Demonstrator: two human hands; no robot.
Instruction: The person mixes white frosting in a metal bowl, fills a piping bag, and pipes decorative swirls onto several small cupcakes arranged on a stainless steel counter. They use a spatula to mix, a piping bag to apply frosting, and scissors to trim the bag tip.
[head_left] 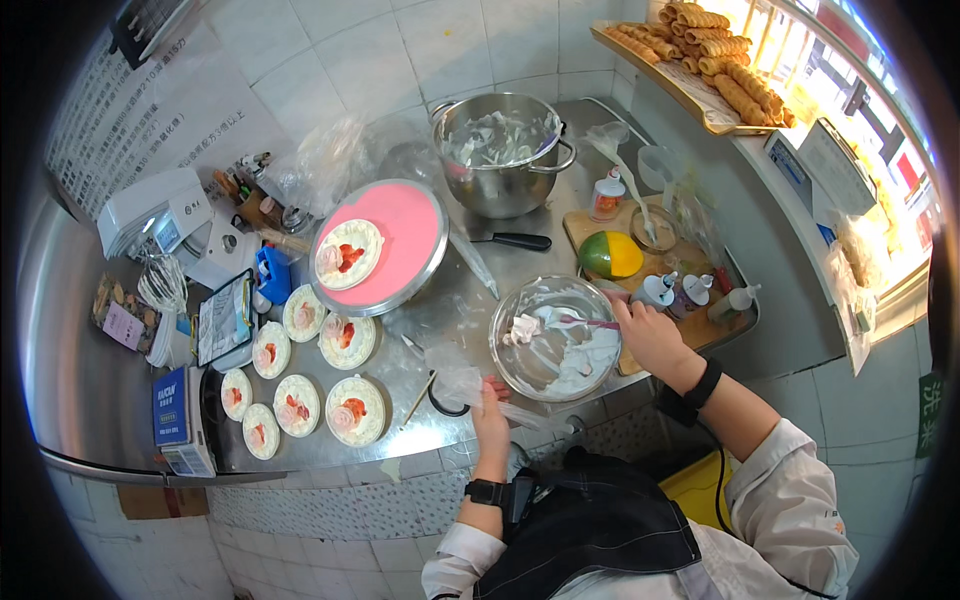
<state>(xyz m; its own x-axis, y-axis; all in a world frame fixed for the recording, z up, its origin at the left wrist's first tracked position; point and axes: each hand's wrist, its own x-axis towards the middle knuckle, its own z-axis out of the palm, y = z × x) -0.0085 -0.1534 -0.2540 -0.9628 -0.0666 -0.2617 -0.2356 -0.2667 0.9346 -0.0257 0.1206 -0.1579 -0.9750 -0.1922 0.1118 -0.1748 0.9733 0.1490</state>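
Observation:
My right hand [655, 345] is closed around the handle of a pink spatula [597, 323], which reaches into a glass bowl [503, 372]. White cream [585, 358] is smeared over the bowl's bottom and sides, with a pale pink lump [523, 329] near the spatula's far end. Left of the bowl, by the counter's front edge, my left hand [490, 418] grips a clear plastic piping bag [455, 382]. Black scissors [447, 405] lie partly under the bag. A pink-topped turntable [412, 240] farther back carries one small cream cake [349, 254] with red filling.
Several similar cakes [297, 405] stand at the left. A steel pot [500, 190] with cream-smeared walls is at the back, a black-handled knife [515, 241] before it. On the right, a wooden board [580, 228] holds a green-yellow mango [610, 255] and bottles [655, 291]. Pastry rolls [740, 90] fill a raised tray.

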